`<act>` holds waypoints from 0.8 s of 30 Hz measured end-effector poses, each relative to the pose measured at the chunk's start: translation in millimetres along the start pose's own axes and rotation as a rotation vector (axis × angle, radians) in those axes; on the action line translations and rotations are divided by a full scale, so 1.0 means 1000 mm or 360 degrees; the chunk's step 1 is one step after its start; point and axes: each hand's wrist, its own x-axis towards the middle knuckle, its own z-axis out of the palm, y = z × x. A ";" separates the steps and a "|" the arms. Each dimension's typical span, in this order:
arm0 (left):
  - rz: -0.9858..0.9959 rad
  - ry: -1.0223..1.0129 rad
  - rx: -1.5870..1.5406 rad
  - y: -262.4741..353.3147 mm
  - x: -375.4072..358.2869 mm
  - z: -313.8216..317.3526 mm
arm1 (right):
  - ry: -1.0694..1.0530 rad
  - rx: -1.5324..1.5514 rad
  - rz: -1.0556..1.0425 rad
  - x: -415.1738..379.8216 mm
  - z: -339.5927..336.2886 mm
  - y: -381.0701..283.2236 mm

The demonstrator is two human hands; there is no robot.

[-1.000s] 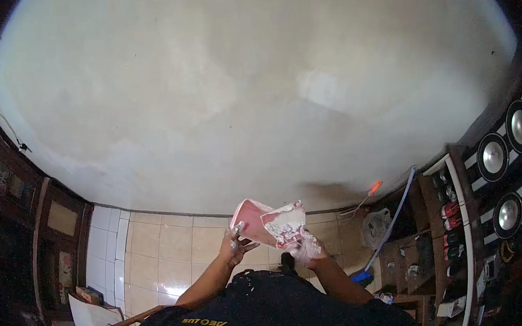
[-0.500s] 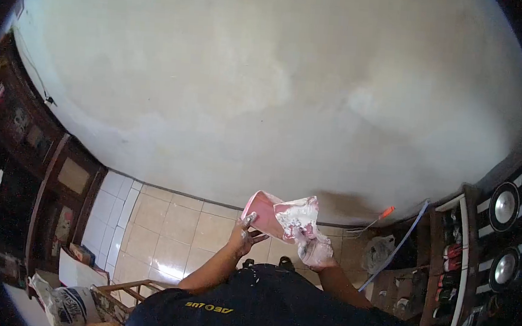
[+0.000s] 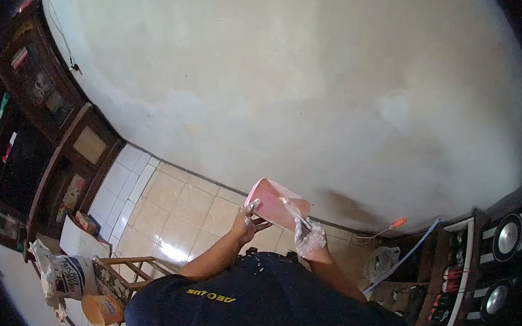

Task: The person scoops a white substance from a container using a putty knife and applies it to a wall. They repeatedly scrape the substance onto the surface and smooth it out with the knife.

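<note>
A pink plastic tray (image 3: 270, 205) is tilted in front of my body, smeared with white paste. My left hand (image 3: 246, 224) grips its left edge, the thumb on top and the fingers beneath. White paste coats my right hand (image 3: 312, 239), which is closed at the tray's right side. Its fingers hold a thin, paste-covered scraper (image 3: 294, 210), seen nearly edge-on and reaching over the tray. The scraper's handle is hidden in the hand.
Ahead rises a patchy plastered wall (image 3: 265, 103) above the tiled floor (image 3: 197, 213). A dark wooden cabinet (image 3: 60, 173) stands left. Near it are a wooden ladder (image 3: 138, 269), an orange bucket (image 3: 102, 310) and a white sack (image 3: 71, 277). Shelves (image 3: 453, 273) and speakers (image 3: 507, 235) line the right.
The scraper has turned from its broad, paste-covered face to nearly edge-on, uncovering more of the tray. My right hand has moved slightly up and left. The whole view has shifted and rotated a little.
</note>
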 end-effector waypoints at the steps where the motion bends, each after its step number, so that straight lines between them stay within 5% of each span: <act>1: 0.0003 0.0015 -0.0002 -0.001 0.000 -0.001 | -0.0048 -0.0018 0.0056 0.005 -0.005 -0.002; 11: 0.0087 0.0091 0.0025 -0.009 0.001 -0.006 | -0.0738 -0.0173 -0.0127 0.012 -0.005 -0.007; 19: 0.0108 -0.0047 0.0065 -0.010 0.019 -0.021 | -0.0490 -0.0015 -0.0199 -0.004 -0.012 -0.004; 22: 0.0059 -0.0154 0.0071 -0.008 0.025 -0.028 | -0.0592 -0.0200 -0.0494 0.019 -0.036 -0.010; 24: 0.0033 -0.0169 0.0102 -0.007 0.029 -0.034 | -0.0569 0.0058 -0.0316 0.042 -0.050 -0.032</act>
